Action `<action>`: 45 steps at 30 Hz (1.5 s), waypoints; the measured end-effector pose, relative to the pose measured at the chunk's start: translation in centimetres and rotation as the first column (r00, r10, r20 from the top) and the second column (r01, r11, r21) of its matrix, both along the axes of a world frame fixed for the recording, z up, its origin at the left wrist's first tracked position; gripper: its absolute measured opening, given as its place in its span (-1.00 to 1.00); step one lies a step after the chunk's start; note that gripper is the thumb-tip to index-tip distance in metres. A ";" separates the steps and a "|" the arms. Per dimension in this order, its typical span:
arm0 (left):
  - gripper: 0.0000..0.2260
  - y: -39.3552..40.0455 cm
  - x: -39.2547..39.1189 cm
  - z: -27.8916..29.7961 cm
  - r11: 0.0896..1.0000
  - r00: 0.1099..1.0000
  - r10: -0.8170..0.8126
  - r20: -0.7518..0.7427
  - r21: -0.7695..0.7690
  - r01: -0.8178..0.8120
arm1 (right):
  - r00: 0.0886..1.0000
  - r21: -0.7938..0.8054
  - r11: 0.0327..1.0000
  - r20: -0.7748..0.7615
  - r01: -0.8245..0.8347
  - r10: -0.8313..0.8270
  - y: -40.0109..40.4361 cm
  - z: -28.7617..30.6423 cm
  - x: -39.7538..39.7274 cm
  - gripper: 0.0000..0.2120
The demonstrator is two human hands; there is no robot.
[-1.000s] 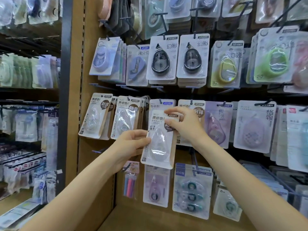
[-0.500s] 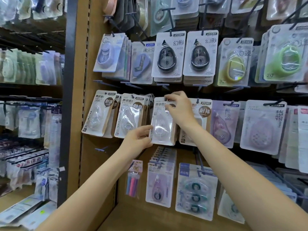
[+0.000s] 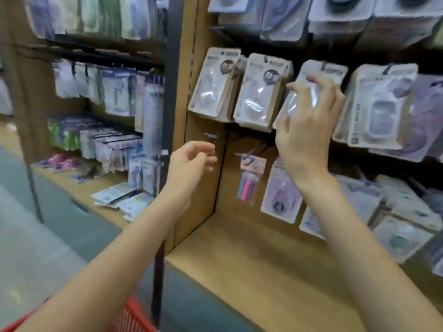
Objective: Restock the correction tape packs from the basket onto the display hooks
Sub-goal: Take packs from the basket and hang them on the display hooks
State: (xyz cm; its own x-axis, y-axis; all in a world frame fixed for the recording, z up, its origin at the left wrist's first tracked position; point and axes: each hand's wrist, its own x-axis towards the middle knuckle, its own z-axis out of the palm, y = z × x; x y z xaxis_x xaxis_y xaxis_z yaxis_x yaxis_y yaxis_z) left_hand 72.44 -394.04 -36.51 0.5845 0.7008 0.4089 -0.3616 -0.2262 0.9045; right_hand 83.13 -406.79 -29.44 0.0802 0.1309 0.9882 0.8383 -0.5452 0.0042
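Nearest, at the bottom left edge, the red basket (image 3: 130, 315) has come into view, which it was not half a second ago; the whole picture has swung down and left and is smeared with motion, so I judge the person is turning toward it for the next pack. Above it, the left hand (image 3: 191, 164) has let go and dropped away from the display: it now hangs in the air in front of the wooden side panel (image 3: 199, 188), fingers loosely curled round nothing, touching no pack. Farther in and to the right, the right hand (image 3: 304, 121) has slid from the top of the card down onto the face of the correction tape pack (image 3: 311, 92), fingers spread and laid over the clear bubble, pressing or steadying rather than pinching, as far as the blur allows. The pack now hangs in the middle row, third from the left, tilted like the two tan-backed packs (image 3: 239, 92) beside it, so this one seems hung. It is a pale card with a glossy clear blister; the hook and print are too blurred to read.
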 end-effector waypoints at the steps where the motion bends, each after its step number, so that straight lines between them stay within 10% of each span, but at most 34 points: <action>1: -0.70 1.5 -1.9 -1.9 0.998 0.999 0.043 -0.025 -0.036 -0.044 | 0.991 -0.058 0.990 -0.034 -0.132 0.130 1.5 -2.4 -2.0 -0.71; 8: -0.75 11.7 -18.5 -24.6 0.873 0.824 0.319 -0.468 -0.193 -0.448 | 0.749 -0.593 0.476 -0.606 -0.650 0.268 15.8 -25.2 -11.4 -0.66; 14: -0.68 13.0 -29.2 -46.0 0.882 0.172 0.064 -0.983 -0.026 -0.471 | 0.766 -0.697 -0.327 -0.620 -0.638 -0.172 21.9 -45.7 -13.1 -0.54; 18: -0.42 12.6 -30.1 -54.6 0.912 -0.172 -0.247 -0.954 -0.169 -0.373 | 0.776 -0.632 -0.478 -0.597 -0.610 -0.202 24.2 -53.1 -11.9 -0.53; 24: -0.12 12.1 -28.5 -63.6 0.891 -0.369 -0.388 -0.845 -0.240 -0.386 | 0.715 -0.572 -0.472 -0.668 -0.671 -0.205 27.3 -59.8 -12.0 -0.58; 28: -0.16 11.9 -28.1 -62.1 0.866 -0.317 -0.310 -0.896 -0.129 -0.483 | 0.684 -0.518 -0.504 -0.694 -0.691 -0.225 27.2 -62.5 -13.4 -0.53; 32: -0.68 16.5 -25.7 -53.6 0.738 0.353 -0.455 -0.817 -0.568 -0.363 | 0.552 -0.470 -0.437 -0.831 -0.767 -0.074 26.4 -58.7 -12.8 -0.19; 34: -0.62 17.9 -23.0 -47.1 0.662 0.495 -0.617 -0.613 -0.743 -0.095 | 0.525 -0.504 -0.372 -0.849 -0.779 0.050 26.2 -53.6 -11.9 -0.18; 38: -0.50 19.5 -18.6 -35.2 0.472 0.666 -0.709 -0.232 -0.858 0.203 | 0.507 -0.515 -0.117 -0.857 -0.849 0.091 23.1 -41.2 -9.0 -0.90; 41: -0.37 19.5 -15.9 -28.1 0.384 0.724 -0.685 0.084 -0.803 0.456 | 0.448 -0.427 0.214 -0.892 -0.878 0.060 18.5 -31.4 -6.0 -0.77; 45: -0.65 13.7 -10.2 -18.1 0.674 0.819 -0.570 -0.067 -0.608 0.419 | 0.302 -0.243 0.429 -0.950 -0.870 0.076 10.5 -19.2 -3.8 -0.86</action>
State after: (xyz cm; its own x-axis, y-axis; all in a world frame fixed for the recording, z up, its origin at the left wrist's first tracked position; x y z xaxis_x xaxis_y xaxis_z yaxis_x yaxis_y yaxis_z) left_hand 62.28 -380.33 -54.62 0.9328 0.3313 -0.1419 -0.0364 0.4783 0.8774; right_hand 79.34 -396.33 -48.60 0.2955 0.9515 0.0853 0.7294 -0.1670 -0.6634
